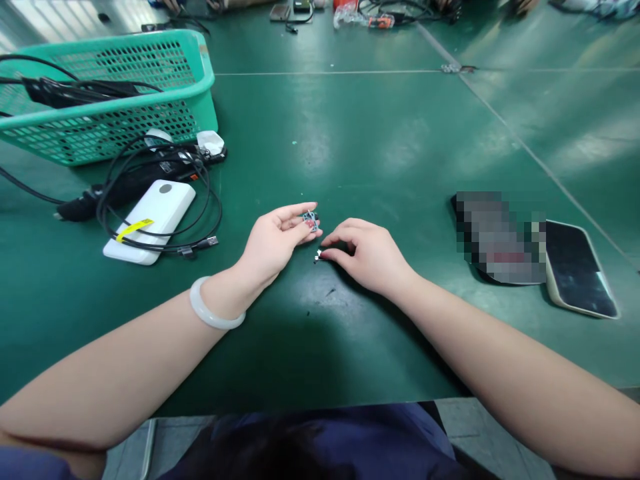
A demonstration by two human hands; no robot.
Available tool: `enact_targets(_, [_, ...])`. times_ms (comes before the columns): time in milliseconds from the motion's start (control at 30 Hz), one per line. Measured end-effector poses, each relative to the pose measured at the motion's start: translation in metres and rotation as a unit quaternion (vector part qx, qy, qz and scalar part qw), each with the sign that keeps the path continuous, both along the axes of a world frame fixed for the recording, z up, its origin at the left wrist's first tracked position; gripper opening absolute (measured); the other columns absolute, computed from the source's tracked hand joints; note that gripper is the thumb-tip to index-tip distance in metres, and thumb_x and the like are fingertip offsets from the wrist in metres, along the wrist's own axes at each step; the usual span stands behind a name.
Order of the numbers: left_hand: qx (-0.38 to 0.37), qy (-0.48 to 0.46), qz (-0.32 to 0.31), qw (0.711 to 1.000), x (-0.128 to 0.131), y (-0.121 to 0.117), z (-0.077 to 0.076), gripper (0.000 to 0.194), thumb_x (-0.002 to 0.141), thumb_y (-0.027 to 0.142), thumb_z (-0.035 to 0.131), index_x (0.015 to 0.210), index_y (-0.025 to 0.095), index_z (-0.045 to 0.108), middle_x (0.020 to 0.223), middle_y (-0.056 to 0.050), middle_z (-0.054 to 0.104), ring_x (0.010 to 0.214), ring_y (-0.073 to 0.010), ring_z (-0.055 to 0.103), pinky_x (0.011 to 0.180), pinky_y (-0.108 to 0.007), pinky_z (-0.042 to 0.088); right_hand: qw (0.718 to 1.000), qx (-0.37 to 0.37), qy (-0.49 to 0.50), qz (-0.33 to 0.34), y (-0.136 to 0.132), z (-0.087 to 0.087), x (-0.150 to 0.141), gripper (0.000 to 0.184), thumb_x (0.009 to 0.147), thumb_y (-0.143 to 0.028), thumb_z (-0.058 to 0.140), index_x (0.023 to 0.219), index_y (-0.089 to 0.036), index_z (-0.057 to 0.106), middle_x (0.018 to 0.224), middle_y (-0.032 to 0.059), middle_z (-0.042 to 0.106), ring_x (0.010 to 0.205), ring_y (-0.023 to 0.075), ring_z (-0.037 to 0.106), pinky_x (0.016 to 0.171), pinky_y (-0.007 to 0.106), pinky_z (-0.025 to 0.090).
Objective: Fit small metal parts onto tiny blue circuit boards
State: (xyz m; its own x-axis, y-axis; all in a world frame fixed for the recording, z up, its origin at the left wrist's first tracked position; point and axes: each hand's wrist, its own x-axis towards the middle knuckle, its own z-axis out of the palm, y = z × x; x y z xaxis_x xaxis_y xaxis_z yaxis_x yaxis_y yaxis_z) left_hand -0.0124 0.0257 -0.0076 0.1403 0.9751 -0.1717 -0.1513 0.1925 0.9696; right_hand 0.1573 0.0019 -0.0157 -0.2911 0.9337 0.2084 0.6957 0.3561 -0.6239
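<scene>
Over the middle of the green table, my left hand (280, 237) is closed on a small bundle of thin blue wire (311, 219) with dark bits in it. The bundle sits between thumb and fingers; its exact kind is too small to make out. Just right of it, my right hand (367, 253) pinches a tiny white-and-dark piece (318, 256) between thumb and forefinger, low over the tabletop. The two hands are close together but apart. A pale bangle (203, 307) circles my left wrist.
On the left stand a green basket (200, 100) with black cables, a white power bank (150, 230) and a coiled black cable (220, 207). To the right lie a blurred dark object (495, 247) and a phone (580, 267). More items line the far side of the green table (350, 147).
</scene>
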Motion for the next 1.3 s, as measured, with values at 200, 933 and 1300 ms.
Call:
enact_targets(200, [-0.025, -0.015, 0.006, 1.0, 0.0, 0.001, -0.001, 0.02, 0.08, 0.015, 0.065, 0.099, 0.014, 0.07, 0.094, -0.006, 0.073, 0.084, -0.0141, 0.071, 0.091, -0.034, 0.055, 0.996, 0.03, -0.082, 0.031, -0.001, 0.001, -0.003, 0.016, 0.087, -0.024, 0.059, 0.083, -0.021, 0.074, 0.091, 0.0049, 0.069, 0.087, 0.0197, 0.062, 0.081, 0.034, 0.049])
enact_targets(933, [-0.023, -0.038, -0.095, 0.994, 0.003, -0.003, 0.002, 0.028, 0.067, 0.026, 0.081, 0.082, 0.013, 0.059, 0.074, 0.0, 0.071, 0.066, -0.0076, 0.067, 0.069, -0.021, 0.056, 0.976, 0.144, 0.13, -0.095, -0.003, 0.009, -0.006, 0.01, 0.08, -0.021, 0.067, 0.079, -0.023, 0.077, 0.075, 0.0006, 0.063, 0.059, 0.0095, 0.052, 0.053, 0.026, 0.043])
enact_targets(1300, [-0.041, -0.085, -0.067, 0.993, 0.003, -0.002, 0.001, 0.015, 0.076, 0.017, 0.073, 0.083, 0.013, 0.06, 0.08, -0.002, 0.073, 0.074, -0.0097, 0.07, 0.071, -0.021, 0.056, 0.972, 0.181, 0.107, -0.105, -0.005, 0.012, -0.003, 0.016, 0.085, -0.022, 0.061, 0.082, -0.023, 0.077, 0.08, 0.0019, 0.067, 0.063, 0.0109, 0.057, 0.056, 0.026, 0.047])
